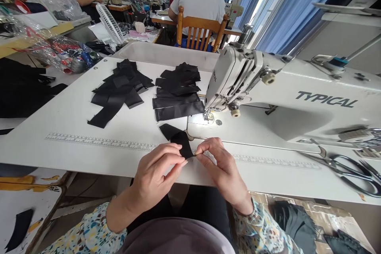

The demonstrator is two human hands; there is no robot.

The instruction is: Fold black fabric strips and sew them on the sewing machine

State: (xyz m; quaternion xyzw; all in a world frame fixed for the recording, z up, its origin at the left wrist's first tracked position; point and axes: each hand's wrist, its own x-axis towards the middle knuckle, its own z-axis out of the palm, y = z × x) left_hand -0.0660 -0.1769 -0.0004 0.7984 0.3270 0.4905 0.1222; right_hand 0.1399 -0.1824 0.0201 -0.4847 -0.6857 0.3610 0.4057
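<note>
Black fabric strip (pixel 175 139), as I view it from my remote station: a narrow, matte piece, doubled over and lying slantwise, its upper end resting on the white sewing table (pixel 65 154). Its lower end tapers where the left hand (pixel 154 176) and right hand (pixel 222 170) pinch it between their fingertips. Beyond it I see two loose piles of similar black strips (pixel 119 87) (pixel 177 93), overlapping and unevenly stacked, side by side on the tabletop.
</note>
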